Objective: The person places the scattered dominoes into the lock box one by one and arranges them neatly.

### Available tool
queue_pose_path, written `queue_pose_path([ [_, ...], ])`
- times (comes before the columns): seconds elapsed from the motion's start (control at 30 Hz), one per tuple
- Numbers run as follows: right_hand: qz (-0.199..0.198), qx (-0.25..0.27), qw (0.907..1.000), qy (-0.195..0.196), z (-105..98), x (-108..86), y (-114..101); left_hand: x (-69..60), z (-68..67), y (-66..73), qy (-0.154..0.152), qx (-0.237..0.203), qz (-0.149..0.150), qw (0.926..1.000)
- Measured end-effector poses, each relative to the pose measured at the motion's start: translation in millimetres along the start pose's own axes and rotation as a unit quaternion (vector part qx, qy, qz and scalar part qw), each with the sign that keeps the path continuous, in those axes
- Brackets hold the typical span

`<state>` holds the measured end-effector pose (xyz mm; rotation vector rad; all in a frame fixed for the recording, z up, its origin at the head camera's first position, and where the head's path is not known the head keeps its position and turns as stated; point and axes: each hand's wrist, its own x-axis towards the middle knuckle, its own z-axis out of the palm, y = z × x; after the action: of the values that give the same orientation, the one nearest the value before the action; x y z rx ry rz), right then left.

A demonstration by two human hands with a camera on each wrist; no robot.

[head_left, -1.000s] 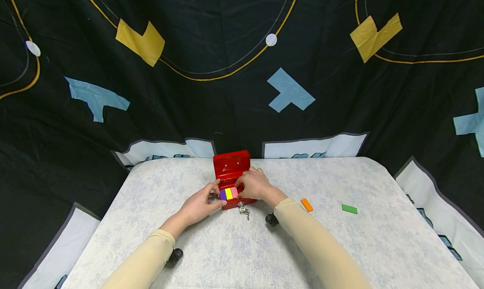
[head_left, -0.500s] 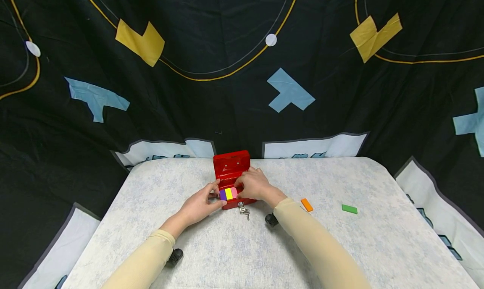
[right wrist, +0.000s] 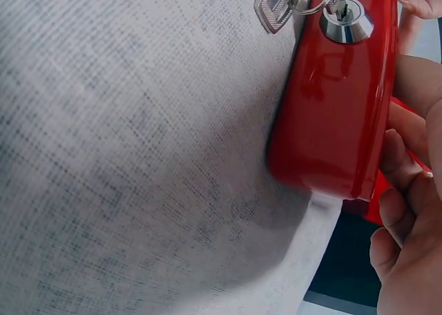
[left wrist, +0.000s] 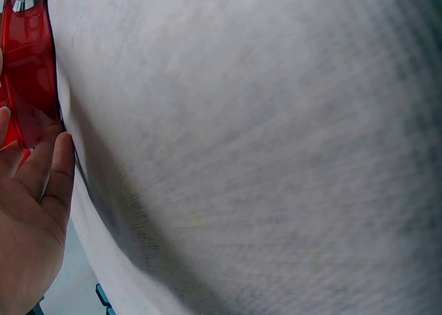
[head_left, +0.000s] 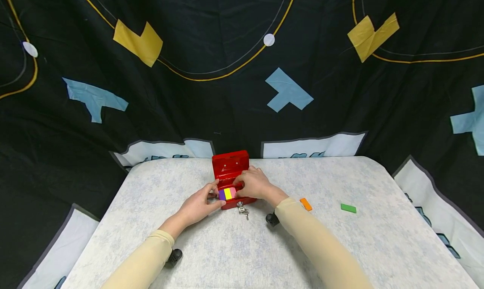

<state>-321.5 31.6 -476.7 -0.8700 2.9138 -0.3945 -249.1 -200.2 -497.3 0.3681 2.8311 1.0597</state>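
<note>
A red metal cash box (head_left: 230, 161) stands at the far middle of the table with its lid raised. A purple block (head_left: 222, 195), a yellow block (head_left: 227, 193) and a pink block (head_left: 232, 192) lie side by side in its left part. My left hand (head_left: 196, 205) holds the box's left end, thumb at the front corner and fingers along the side. My right hand (head_left: 257, 184) reaches over the right part of the box with bent fingers. Its thumb is beside the pink block; whether it pinches anything is hidden. Keys (right wrist: 276, 4) hang from the lock (right wrist: 347, 19) at the front.
An orange block (head_left: 306, 204) lies on the patterned white tablecloth (head_left: 378, 247) right of the box, partly beside my right sleeve. Farther right lies a green block (head_left: 348, 208). A black cloth (head_left: 227, 104) with taped shapes hangs behind the table.
The head view has shifted very slightly. Both hands stay at the box, and the right fingers have edged a little; the blocks keep their places.
</note>
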Motion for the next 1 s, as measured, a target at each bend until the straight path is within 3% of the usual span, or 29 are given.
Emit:
queue_pose_path([
  [0.6, -0.016, 0.032, 0.9993, 0.013, -7.3, -3.9, 1.1, -1.8, -0.5, 0.1, 0.000, -0.008, 0.006, 0.9999],
  [1.0, -0.029, 0.083, 0.9955, 0.035, -17.3, -18.3, 7.0, -1.2, -0.3, 1.0, 0.001, 0.002, 0.004, 1.0000],
])
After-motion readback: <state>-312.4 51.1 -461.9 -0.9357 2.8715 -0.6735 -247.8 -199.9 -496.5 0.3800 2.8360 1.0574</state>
